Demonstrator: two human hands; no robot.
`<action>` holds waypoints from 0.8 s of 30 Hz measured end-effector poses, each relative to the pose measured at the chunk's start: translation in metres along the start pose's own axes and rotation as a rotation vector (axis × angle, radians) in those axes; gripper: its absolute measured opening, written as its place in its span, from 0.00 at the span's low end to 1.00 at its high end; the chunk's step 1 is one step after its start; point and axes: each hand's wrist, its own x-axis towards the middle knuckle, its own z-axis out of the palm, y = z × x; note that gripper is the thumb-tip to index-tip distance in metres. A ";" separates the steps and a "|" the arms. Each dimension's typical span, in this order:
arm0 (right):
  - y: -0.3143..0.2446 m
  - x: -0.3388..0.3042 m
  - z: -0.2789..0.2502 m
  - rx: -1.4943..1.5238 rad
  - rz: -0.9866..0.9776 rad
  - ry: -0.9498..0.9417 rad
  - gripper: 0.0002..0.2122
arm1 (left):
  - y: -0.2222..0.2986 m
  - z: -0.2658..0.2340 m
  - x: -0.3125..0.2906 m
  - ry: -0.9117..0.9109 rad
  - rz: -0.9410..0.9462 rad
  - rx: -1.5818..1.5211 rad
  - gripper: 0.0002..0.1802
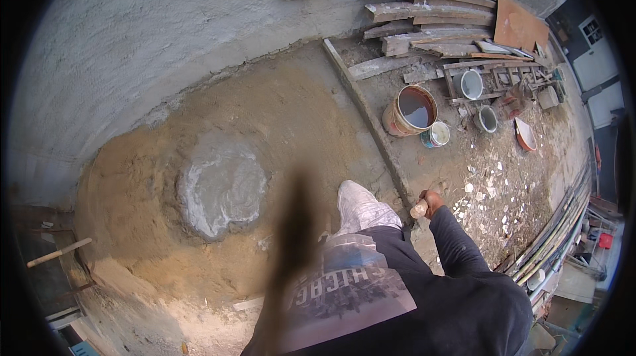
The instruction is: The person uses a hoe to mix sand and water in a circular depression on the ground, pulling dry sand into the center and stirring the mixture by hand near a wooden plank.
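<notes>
My right hand point(432, 203) is closed around a wooden handle point(419, 208), whose round pale end points up; the rest of the tool is hidden. It is to the right of my knee, beside a long narrow board point(371, 117) on the ground. My left hand does not show. To the left lies a wide bed of brown sand point(285, 114) with a pool of wet grey cement mix point(228, 184) in its middle. A dark, blurred upright shape point(296, 237) close to the camera covers part of the sand and my shirt; I cannot make out what it is.
A rough grey wall point(165, 31) borders the sand. Stacked planks point(437, 11) lie at the back right. A large bucket of dark liquid point(412, 111), a small paint bucket point(437, 135) and other pails stand nearby. White chips point(490, 192) litter the right; poles point(553, 233) lie beyond.
</notes>
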 end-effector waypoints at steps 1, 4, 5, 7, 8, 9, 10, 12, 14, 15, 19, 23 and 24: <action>0.000 -0.007 -0.009 -0.049 0.014 0.020 0.04 | -0.001 -0.002 -0.002 0.020 -0.007 -0.004 0.12; -0.022 -0.003 -0.057 -0.128 0.068 0.056 0.05 | 0.018 0.017 0.010 0.018 -0.028 0.021 0.12; -0.030 0.004 -0.067 -0.145 0.092 0.050 0.05 | 0.025 0.025 0.014 0.016 -0.041 0.025 0.12; -0.052 0.022 -0.083 -0.167 0.135 0.036 0.06 | 0.047 0.041 0.028 0.023 -0.059 0.051 0.12; -0.068 0.035 -0.094 -0.188 0.162 -0.004 0.05 | 0.060 0.052 0.036 0.022 -0.067 0.061 0.12; -0.080 0.043 -0.097 -0.239 0.152 -0.042 0.06 | 0.074 0.061 0.043 0.031 -0.076 0.075 0.12; -0.091 0.052 -0.100 -0.290 0.142 -0.079 0.06 | 0.088 0.071 0.051 0.037 -0.086 0.086 0.12; -0.125 0.059 -0.103 -0.392 0.153 -0.190 0.05 | 0.110 0.086 0.057 0.071 -0.109 0.121 0.13; -0.157 0.045 -0.084 -0.417 0.168 -0.293 0.05 | 0.136 0.103 0.058 0.104 -0.122 0.148 0.13; -0.172 0.041 -0.074 -0.429 0.174 -0.344 0.04 | 0.148 0.111 0.059 0.117 -0.134 0.166 0.13; -0.247 0.042 -0.017 -0.468 0.125 -0.566 0.06 | 0.187 0.145 0.048 0.174 -0.133 0.225 0.13; -0.312 0.068 0.029 -0.238 0.146 -0.695 0.09 | 0.225 0.167 0.040 0.203 -0.133 0.276 0.13; -0.329 0.080 0.041 -0.225 0.154 -0.712 0.11 | 0.234 0.170 0.040 0.208 -0.132 0.286 0.13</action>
